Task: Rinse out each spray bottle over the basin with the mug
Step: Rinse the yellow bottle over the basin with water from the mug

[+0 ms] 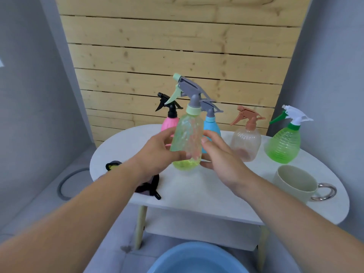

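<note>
A pale green clear spray bottle [188,140] with a grey trigger head stands upright above the white table [197,186], a little liquid in its bottom. My left hand [157,152] grips its left side. My right hand [220,154] holds its right side with the thumb on the front. Behind it stand a pink bottle [169,121] with a black head and a blue bottle [211,125]. To the right are a peach bottle [246,142] and a green ribbed bottle [283,144]. A cream mug [295,182] sits at the table's right. The blue basin [197,261] lies on the floor below.
A dark cloth item [147,188] with a yellow-edged piece lies on the table's left part, partly under my left forearm. A wooden slat wall stands behind the table. A grey ring [65,186] lies on the floor at left.
</note>
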